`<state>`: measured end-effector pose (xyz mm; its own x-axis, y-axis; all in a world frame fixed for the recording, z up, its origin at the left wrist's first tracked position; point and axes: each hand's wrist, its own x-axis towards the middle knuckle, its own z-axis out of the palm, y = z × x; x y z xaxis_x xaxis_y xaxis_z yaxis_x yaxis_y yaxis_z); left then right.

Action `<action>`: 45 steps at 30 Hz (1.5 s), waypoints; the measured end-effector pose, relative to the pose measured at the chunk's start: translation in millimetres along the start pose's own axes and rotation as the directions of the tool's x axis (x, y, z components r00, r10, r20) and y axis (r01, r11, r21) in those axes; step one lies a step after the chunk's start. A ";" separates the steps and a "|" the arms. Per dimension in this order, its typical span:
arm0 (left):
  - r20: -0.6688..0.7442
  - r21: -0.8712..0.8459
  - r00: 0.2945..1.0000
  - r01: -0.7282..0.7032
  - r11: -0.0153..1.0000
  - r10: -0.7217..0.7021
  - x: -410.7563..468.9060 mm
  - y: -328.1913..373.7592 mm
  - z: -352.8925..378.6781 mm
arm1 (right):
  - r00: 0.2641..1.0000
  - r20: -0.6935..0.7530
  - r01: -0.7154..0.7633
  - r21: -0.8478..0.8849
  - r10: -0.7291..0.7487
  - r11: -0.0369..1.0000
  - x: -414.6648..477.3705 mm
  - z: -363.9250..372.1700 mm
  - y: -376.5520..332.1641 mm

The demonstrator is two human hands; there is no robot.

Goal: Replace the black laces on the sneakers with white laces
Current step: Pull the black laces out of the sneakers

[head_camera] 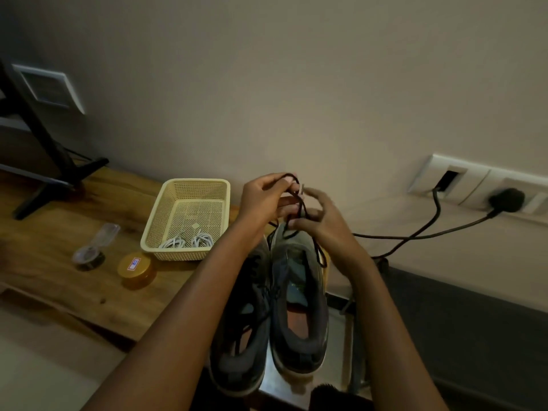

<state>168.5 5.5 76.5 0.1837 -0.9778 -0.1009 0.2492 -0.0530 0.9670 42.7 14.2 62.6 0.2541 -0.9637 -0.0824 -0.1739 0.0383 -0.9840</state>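
Your left hand [262,198] and right hand [324,222] meet at the middle of the view, both with fingers curled in on the black lace [301,203]. The left pinches its looped top between thumb and fingertips, and the right, at 4 o'clock of the left, closes round the strands lower down. From the right hand a length of lace hangs toward 6 o'clock over the toe of the right sneaker [299,315]; whether it is threaded through an eyelet you cannot tell. The left sneaker [241,327] touches it at 9 o'clock, with dark lacing crossing its front, and both point their toes to 12 o'clock. At 9 o'clock of your hands a cream mesh basket [154,226] sits on the wooden table [44,232], with coiled white laces [186,241] in its near end. A gold-lidded jar [135,264] stands at 7 o'clock of the basket.
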 end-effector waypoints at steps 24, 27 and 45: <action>0.084 0.344 0.976 -0.217 0.913 0.200 -4.5 -13.0 -8.4 | 0.895 -0.271 0.295 -0.236 -0.354 0.926 -3.8 -24.8 -42.5; 0.331 0.350 0.942 -0.172 0.921 0.050 -25.1 -10.3 13.5 | 0.874 -0.220 0.415 -0.127 -0.433 0.901 -13.3 -14.4 -60.9; 0.256 -0.398 0.955 -0.034 0.917 0.147 -49.7 78.8 33.2 | 0.970 0.199 0.103 0.198 -0.143 0.975 -47.6 11.4 -31.2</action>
<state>147.4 43.2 165.4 -0.0314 -0.9939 0.1056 0.6006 0.0657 0.7969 46.8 61.9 95.4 0.4602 -0.8874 0.0292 0.0447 -0.0097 -0.9990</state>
